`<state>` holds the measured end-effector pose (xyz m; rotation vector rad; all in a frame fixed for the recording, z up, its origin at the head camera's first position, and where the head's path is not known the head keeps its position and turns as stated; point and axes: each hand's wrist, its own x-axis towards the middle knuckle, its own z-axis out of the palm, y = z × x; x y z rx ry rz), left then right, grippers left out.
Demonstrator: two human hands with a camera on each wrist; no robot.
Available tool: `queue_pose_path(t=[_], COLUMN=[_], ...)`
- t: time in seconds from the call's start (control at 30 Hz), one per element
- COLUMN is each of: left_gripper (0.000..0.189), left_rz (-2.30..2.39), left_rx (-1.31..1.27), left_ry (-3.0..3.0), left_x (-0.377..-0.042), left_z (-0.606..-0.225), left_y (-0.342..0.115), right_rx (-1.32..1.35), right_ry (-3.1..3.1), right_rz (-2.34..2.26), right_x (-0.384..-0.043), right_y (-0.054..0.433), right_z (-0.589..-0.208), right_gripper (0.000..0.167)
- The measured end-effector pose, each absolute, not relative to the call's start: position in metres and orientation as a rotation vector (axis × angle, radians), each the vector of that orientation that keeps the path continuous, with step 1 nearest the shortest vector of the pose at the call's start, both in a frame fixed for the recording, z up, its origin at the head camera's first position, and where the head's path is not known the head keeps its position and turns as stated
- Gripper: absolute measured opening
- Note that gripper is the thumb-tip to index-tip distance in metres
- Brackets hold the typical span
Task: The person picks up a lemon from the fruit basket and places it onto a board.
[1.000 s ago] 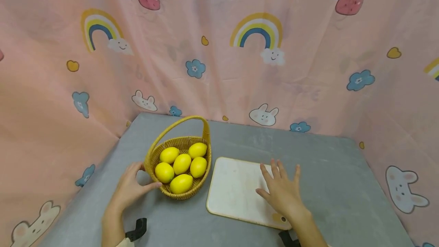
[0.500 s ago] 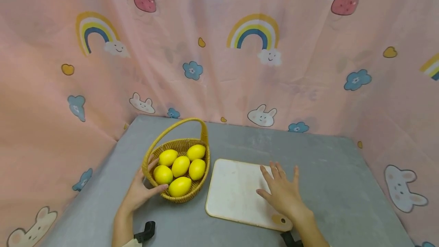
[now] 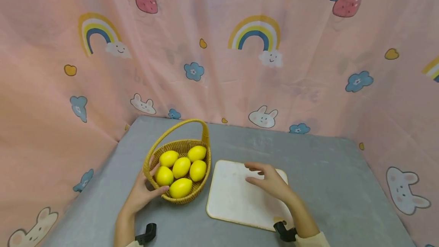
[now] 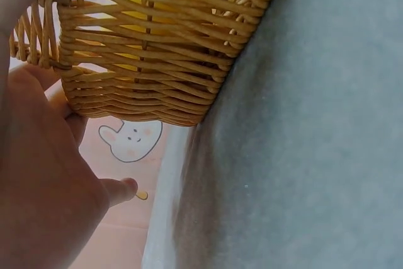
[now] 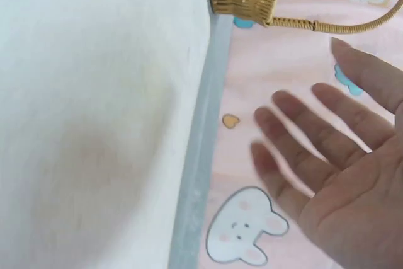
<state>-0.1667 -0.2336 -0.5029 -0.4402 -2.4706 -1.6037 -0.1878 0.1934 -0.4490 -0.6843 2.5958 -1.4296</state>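
Note:
A yellow wicker basket [image 3: 186, 200] with a tall arched handle stands on the table, with several yellow lemons [image 3: 181, 167] inside. My left hand [image 3: 141, 194] grips its left side, thumb lying over the near rim and fingers reaching past the handle's base. In the left wrist view, the woven wall of the basket [image 4: 151, 61] fills the upper part, and the little finger sticks out below it. Over a white cutting board [image 3: 236, 197], my right hand [image 3: 271, 183] hovers with relaxed, slightly bent fingers and nothing in it. The right wrist view shows its palm and parted fingers [image 5: 315, 137].
The grey table [image 3: 319, 186] ends at a pink curtain [image 3: 219, 68] printed with rainbows, rabbits and strawberries. The basket stands just left of the board. A black wrist mount [image 3: 146, 234] is strapped to the left arm, another [image 3: 285, 232] to the right.
My left hand has moved right and closed onto the basket's side. The right hand has turned so its fingers point left, less spread than before. Basket and board have stayed in place.

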Motion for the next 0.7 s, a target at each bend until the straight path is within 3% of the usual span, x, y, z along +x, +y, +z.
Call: queue_pose_path(t=[0.27, 0.7], left_gripper=[0.079, 0.078], left_rz=[-1.699, -1.650], left_rx=[-0.443, -0.386], left_ry=[-2.471, -2.524], left_x=[-0.166, -0.165], left_z=[-0.504, -0.502], left_y=[-0.236, -0.234], right_rx=[-0.770, -0.896], right_ry=[2.325, 2.366], right_rz=[-1.721, -1.563], right_x=[-0.211, -0.220], right_y=[0.155, 0.067], right_z=[-0.447, -0.439], right_gripper=[0.037, 0.033])
